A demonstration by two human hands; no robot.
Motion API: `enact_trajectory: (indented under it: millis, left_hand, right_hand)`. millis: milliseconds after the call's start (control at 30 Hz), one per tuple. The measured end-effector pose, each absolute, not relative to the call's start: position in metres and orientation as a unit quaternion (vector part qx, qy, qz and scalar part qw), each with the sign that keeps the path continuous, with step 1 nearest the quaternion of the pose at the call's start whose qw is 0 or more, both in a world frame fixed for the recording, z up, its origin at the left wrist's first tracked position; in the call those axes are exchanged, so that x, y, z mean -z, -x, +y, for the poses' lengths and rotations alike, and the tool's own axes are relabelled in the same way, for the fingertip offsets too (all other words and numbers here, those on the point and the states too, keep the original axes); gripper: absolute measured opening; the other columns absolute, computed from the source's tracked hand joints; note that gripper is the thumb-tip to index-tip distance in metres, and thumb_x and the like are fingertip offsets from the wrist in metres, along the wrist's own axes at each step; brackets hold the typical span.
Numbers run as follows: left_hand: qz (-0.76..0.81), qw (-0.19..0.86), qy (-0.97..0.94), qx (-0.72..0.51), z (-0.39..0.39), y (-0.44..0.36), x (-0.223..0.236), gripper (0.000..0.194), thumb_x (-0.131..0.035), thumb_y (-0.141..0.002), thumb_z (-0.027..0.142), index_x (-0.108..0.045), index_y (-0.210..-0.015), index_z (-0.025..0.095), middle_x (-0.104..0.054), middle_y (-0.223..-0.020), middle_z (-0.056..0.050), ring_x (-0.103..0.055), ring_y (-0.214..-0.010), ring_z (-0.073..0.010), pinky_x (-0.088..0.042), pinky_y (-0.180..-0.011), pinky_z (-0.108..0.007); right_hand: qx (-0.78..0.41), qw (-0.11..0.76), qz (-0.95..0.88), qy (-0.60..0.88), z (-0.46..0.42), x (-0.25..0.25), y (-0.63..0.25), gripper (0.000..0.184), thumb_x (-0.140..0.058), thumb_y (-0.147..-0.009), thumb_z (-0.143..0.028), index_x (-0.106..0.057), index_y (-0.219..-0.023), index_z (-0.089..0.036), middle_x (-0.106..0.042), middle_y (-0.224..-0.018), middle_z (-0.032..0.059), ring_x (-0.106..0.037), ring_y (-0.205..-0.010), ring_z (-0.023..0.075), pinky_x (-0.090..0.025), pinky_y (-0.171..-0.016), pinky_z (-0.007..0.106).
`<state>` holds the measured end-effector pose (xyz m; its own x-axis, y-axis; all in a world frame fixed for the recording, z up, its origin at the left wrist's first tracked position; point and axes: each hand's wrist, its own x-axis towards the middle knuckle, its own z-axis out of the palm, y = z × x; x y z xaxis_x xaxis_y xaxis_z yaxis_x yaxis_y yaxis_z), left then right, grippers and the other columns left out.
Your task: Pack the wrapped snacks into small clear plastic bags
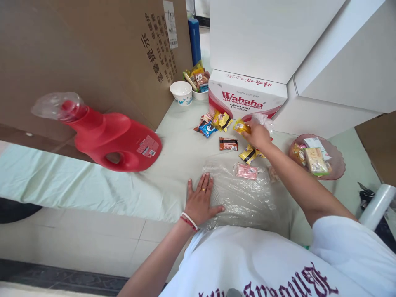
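My left hand [201, 201] lies flat with fingers spread, resting on the left edge of a clear plastic sheet [235, 196]. Farther forward, my right hand [258, 135] has its fingers closed on a small yellow snack packet [240, 126]. A crumpled whitish plastic wrapper [262, 120] shows just behind that hand; whether it touches is hidden. On the sheet lies a pink packet [246, 170]. A brown packet [228, 144] and a yellow-and-black packet [248, 154] lie near my right hand. Several more packets, one of them a blue packet [208, 129], are piled to its left.
A red detergent jug [123, 142] stands at left before a large cardboard box [102, 53]. Behind are a white paper bowl [181, 91], a bowl of snacks [200, 95] and a Wahaha carton [247, 93]. A pinkish glass bowl [335, 159] of packets stands at right, near a plastic roll [377, 206].
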<state>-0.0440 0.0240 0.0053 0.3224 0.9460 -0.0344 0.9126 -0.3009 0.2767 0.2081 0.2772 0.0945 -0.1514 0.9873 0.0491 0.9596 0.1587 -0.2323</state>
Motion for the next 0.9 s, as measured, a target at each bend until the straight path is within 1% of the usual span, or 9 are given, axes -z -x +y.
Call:
enact_trajectory:
  millis: [100, 167, 367, 433, 533, 600, 733, 833, 900]
  left_hand:
    - [0.58, 0.129, -0.801, -0.068, 0.024, 0.043, -0.005, 0.116, -0.051, -0.079, 0.084, -0.023, -0.162, 0.009, -0.022, -0.167, -0.024, -0.025, -0.154, -0.0421, 0.008, -0.122, -0.069]
    - [0.581, 0.127, -0.801, -0.069, 0.025, 0.043, -0.004, 0.116, -0.049, -0.079, 0.084, -0.023, -0.162, 0.008, -0.022, -0.167, -0.024, -0.025, -0.154, -0.0422, 0.007, -0.122, -0.069]
    - [0.593, 0.075, -0.794, -0.111, 0.016, 0.048, -0.001, 0.112, -0.052, -0.082, 0.081, -0.025, -0.161, 0.007, -0.028, -0.164, -0.026, -0.028, -0.153, -0.041, 0.008, -0.123, -0.065]
    - [0.579, 0.048, -0.802, -0.139, 0.007, 0.053, -0.003, 0.1, -0.054, -0.085, 0.075, -0.031, -0.16, 0.013, -0.034, -0.163, -0.024, -0.031, -0.152, -0.0393, 0.011, -0.123, -0.065]
    - [0.519, 0.046, -0.839, -0.157, -0.009, 0.064, -0.006, 0.064, -0.053, -0.095, 0.056, -0.046, -0.152, 0.029, -0.047, -0.158, -0.013, -0.035, -0.152, -0.0339, 0.012, -0.123, -0.065]
    - [0.474, 0.084, -0.865, -0.144, -0.019, 0.072, -0.009, 0.051, -0.05, -0.099, 0.044, -0.051, -0.148, 0.032, -0.051, -0.156, -0.009, -0.037, -0.151, -0.0295, 0.006, -0.125, -0.062]
    - [0.4, 0.181, -0.89, -0.124, -0.031, 0.085, -0.013, 0.067, -0.056, -0.091, 0.052, -0.048, -0.15, 0.021, -0.045, -0.159, -0.017, -0.036, -0.152, -0.0316, -0.003, -0.127, -0.059]
    - [0.385, 0.209, -0.893, -0.102, -0.03, 0.09, -0.017, 0.07, -0.059, -0.086, 0.047, -0.048, -0.149, 0.019, -0.035, -0.164, -0.018, -0.029, -0.155, -0.0344, -0.002, -0.126, -0.062]
    - [0.393, 0.206, -0.892, -0.082, -0.026, 0.091, -0.019, 0.068, -0.06, -0.084, 0.04, -0.05, -0.148, 0.019, -0.032, -0.166, -0.018, -0.029, -0.155, -0.0338, 0.0, -0.126, -0.061]
  right_hand:
    - [-0.097, 0.187, -0.79, 0.576, 0.221, -0.122, -0.23, 0.047, -0.064, -0.09, -0.041, -0.061, -0.133, -0.02, -0.069, -0.122, 0.0117, -0.065, -0.104, 0.0295, -0.05, -0.086, 0.039]
    - [-0.163, 0.191, -0.828, 0.501, 0.175, -0.13, -0.231, 0.044, -0.064, -0.092, -0.041, -0.062, -0.133, -0.023, -0.07, -0.119, 0.0092, -0.065, -0.102, 0.0264, -0.051, -0.087, 0.037]
    - [-0.266, 0.013, -0.869, 0.416, 0.079, -0.078, -0.201, 0.044, -0.064, -0.093, -0.028, -0.06, -0.137, -0.025, -0.066, -0.126, 0.0102, -0.067, -0.107, 0.0241, -0.052, -0.088, 0.034]
    - [-0.279, 0.011, -0.862, 0.423, 0.069, -0.057, -0.2, 0.048, -0.065, -0.092, -0.024, -0.058, -0.14, -0.024, -0.06, -0.135, 0.0125, -0.065, -0.113, 0.0251, -0.053, -0.091, 0.036]
    - [-0.291, 0.107, -0.851, 0.424, 0.055, -0.048, -0.219, 0.052, -0.062, -0.095, -0.024, -0.05, -0.145, -0.022, -0.046, -0.15, 0.0169, -0.055, -0.13, 0.028, -0.051, -0.101, 0.042]
    - [-0.294, 0.157, -0.852, 0.404, 0.039, -0.051, -0.243, 0.048, -0.059, -0.098, -0.03, -0.05, -0.145, -0.023, -0.048, -0.148, 0.0176, -0.053, -0.132, 0.0289, -0.051, -0.104, 0.046]
    - [-0.299, 0.137, -0.864, 0.381, -0.001, -0.049, -0.285, 0.047, -0.068, -0.092, -0.04, -0.059, -0.136, -0.027, -0.059, -0.136, 0.0159, -0.057, -0.121, 0.0324, -0.051, -0.1, 0.055]
    - [-0.296, 0.176, -0.845, 0.409, -0.017, -0.035, -0.297, 0.023, -0.057, -0.099, -0.031, -0.069, -0.118, -0.026, -0.064, -0.128, 0.0144, -0.059, -0.115, 0.0297, -0.053, -0.096, 0.053]
    - [-0.31, 0.201, -0.829, 0.419, -0.015, -0.031, -0.296, 0.024, -0.048, -0.102, -0.027, -0.071, -0.109, -0.026, -0.068, -0.119, 0.0128, -0.062, -0.108, 0.0264, -0.054, -0.093, 0.049]
